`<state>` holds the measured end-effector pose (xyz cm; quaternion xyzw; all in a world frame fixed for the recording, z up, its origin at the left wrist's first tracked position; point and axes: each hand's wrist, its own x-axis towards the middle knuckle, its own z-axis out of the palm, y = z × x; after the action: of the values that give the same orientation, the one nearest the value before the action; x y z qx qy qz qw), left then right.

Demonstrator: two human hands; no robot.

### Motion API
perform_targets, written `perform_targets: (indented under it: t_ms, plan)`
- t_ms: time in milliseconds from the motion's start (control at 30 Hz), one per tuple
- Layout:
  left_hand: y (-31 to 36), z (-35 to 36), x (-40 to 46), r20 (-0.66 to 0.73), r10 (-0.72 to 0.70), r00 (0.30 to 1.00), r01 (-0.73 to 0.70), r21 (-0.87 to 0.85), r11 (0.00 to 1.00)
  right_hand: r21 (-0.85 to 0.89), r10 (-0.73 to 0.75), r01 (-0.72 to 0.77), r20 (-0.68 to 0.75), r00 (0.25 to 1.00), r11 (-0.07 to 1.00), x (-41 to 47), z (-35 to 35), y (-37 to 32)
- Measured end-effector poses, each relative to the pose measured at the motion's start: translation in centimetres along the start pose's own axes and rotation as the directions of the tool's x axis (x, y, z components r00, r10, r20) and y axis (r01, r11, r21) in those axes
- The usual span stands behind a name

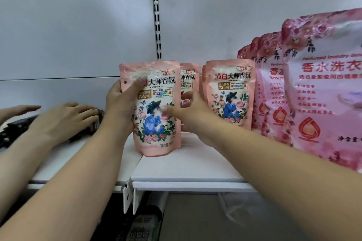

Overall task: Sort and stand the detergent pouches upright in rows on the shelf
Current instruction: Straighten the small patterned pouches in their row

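The left hand (125,101) grips the upper left edge of a small pink detergent pouch (156,107), thumb across its front near the top. The right hand (184,109) grasps the same pouch from its right side, thumb pressed on the printed front, fingers curled behind. Between the two hands the pouch stands upright, its base on the white shelf (186,170), right at the seam between two shelf boards.

Just behind the right hand, a second small pouch (189,82) stands partly hidden. To the right of that hand stands another small pouch (229,94) of the same print, with what may be one more tucked behind it. Further right, a row of large pink perfumed laundry detergent bags (321,94) stands upright, one behind another.

To the left of the left hand, another person's hand (64,121) lies flat, fingers straight, on dark packets (17,129) that are too blurred to identify; a second such hand (17,109) shows at the frame's left edge
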<state>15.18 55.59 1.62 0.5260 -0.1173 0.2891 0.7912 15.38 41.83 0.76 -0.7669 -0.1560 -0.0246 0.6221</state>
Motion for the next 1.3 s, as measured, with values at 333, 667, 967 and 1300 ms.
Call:
perform_targets:
  t_ms: [333,667,967,1300]
  plan:
    - [-0.6,0.1,0.4,0.166,-0.168,0.972,0.151,0.11,0.982,0.077,-0.018,0.035,-0.217,0.976,0.996,-0.6,-5.8,0.8]
    - [-1.9,0.1,0.8,0.223,-0.384,0.896,0.334,0.232,0.914,0.149,0.018,0.034,-0.332,0.943,0.988,-2.5,-9.0,1.8]
    - [-2.3,0.5,1.1,0.264,-0.446,0.855,0.273,0.502,0.821,0.182,0.065,-0.013,-0.28,0.958,0.983,-2.6,-9.1,2.3]
    - [-3.5,0.6,1.4,0.159,-0.453,0.877,0.33,0.485,0.81,0.139,0.06,-0.007,-0.38,0.923,0.99,-2.2,-9.1,2.9]
